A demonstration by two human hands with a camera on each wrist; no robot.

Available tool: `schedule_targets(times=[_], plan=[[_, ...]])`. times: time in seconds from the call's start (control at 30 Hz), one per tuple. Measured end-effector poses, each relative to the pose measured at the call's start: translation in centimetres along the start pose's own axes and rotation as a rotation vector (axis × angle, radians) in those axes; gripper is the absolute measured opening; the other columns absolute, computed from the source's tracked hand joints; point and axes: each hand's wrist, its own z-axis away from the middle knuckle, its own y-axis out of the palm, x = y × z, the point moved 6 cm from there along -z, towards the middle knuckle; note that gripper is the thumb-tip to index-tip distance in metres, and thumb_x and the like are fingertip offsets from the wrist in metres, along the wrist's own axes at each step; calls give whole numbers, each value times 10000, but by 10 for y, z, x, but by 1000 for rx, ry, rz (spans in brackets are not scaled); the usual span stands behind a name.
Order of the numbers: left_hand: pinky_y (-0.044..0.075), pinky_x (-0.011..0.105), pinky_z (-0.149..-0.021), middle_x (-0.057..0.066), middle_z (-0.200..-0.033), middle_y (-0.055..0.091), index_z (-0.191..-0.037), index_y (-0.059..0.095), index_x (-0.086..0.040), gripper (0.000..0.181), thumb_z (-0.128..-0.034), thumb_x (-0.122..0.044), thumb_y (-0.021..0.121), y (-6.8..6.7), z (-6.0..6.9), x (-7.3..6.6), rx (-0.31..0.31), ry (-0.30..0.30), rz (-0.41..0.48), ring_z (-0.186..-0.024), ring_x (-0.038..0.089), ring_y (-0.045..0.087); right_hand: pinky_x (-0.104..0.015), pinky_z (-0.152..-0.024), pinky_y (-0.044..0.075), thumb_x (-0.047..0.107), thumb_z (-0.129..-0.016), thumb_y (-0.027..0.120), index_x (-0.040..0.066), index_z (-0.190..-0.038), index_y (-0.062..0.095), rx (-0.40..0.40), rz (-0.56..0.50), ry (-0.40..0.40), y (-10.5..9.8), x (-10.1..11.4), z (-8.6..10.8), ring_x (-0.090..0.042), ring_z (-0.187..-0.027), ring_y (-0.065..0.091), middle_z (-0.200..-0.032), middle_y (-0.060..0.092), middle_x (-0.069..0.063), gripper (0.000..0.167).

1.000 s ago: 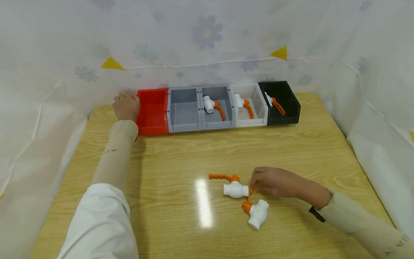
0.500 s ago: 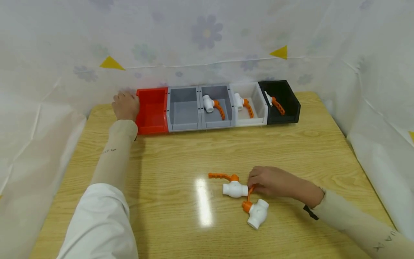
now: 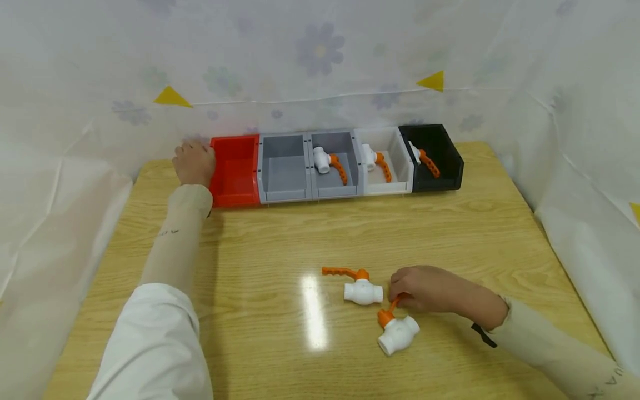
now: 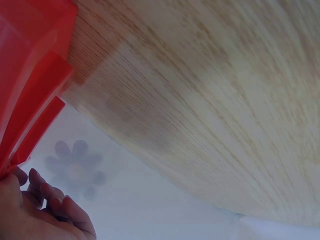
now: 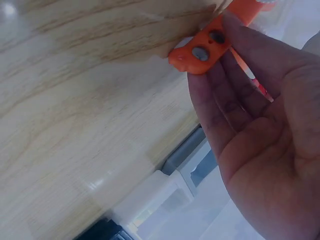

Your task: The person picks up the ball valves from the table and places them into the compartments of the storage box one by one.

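A white ball valve (image 3: 399, 335) with an orange lever is tilted above or against the wood-look table at front right. My right hand (image 3: 425, 289) pinches its orange lever (image 5: 207, 47) between thumb and fingers in the right wrist view. Just left of that hand, a second white ball valve (image 3: 363, 291) lies with its orange lever pointing left. At the far left, my left hand (image 3: 194, 162) holds the left rim of the red bin (image 3: 235, 198). The left wrist view shows a digit against the red edge (image 4: 37, 132), the other fingers loosely bent; part of the grip is hidden.
Right of the red bin stand a grey bin (image 3: 285, 195), a second grey bin (image 3: 337, 191), a white bin (image 3: 388, 189) and a black bin (image 3: 437, 184). The last three each contain an orange-levered valve. A pale flowered sheet (image 3: 320, 83) hangs behind the table (image 3: 270, 244).
My right hand has closed on the front valve's lever and drawn it slightly right and toward me, turning the valve and parting it from the other. The left hand stays at the red bin.
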Motion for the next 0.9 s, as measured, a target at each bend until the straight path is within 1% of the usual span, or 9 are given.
schedule_targets(times=[0.1, 0.17, 0.3, 0.43, 0.63, 0.77, 0.9], plan=[[363, 569, -860, 298, -1085, 481, -1065, 460, 130, 493, -965, -269, 188, 1, -1, 1, -16, 0, 3, -1030, 456, 427, -202, -618, 452, 96, -810, 694, 217, -812, 644, 4, 8, -3, 2, 1, 1, 7, -705, 477, -775, 510, 142, 130], [366, 569, -858, 299, -1081, 485, -1062, 466, 131, 494, -963, -267, 191, 1, -1, 1, -24, 3, 0, -1027, 456, 431, -202, -591, 440, 95, -807, 682, 231, -805, 636, 11, 12, 4, 4, 3, 1, 10, -679, 460, -767, 501, 150, 143], [365, 564, -866, 300, -1092, 484, -1066, 466, 128, 494, -961, -267, 188, 1, 0, 0, -11, 1, -3, -1034, 453, 428, -194, -516, 355, 107, -776, 671, 262, -712, 573, 31, 16, 36, 7, 5, 1, 4, -597, 378, -702, 440, 175, 194], [354, 564, -880, 299, -1105, 480, -1065, 463, 121, 496, -962, -273, 180, 0, 2, 0, 4, -7, 8, -1045, 452, 420, -197, -496, 297, 106, -765, 671, 255, -652, 524, 60, -6, 60, 7, 6, -1, -1, -559, 328, -647, 383, 170, 237], [351, 569, -882, 304, -1106, 484, -1062, 464, 124, 492, -970, -274, 190, -3, 3, -1, 5, -7, 5, -1045, 456, 420, -186, -516, 306, 56, -766, 665, 218, -662, 524, 93, -80, 40, 8, 10, -2, 4, -567, 330, -641, 376, 155, 238], [360, 565, -872, 301, -1092, 489, -1047, 464, 119, 476, -972, -271, 203, -5, 4, -2, -9, -8, 2, -1032, 450, 427, -173, -502, 285, 49, -754, 657, 213, -634, 477, 76, -89, 24, 8, 13, -4, 13, -558, 307, -629, 346, 158, 271], [368, 563, -860, 297, -1076, 495, -1027, 466, 113, 462, -971, -274, 218, -5, 3, -1, -33, -3, 6, -1018, 444, 434, -158, -489, 295, 73, -765, 655, 228, -657, 487, 66, -124, 42, 9, 15, -4, 26, -558, 322, -641, 374, 162, 253]])
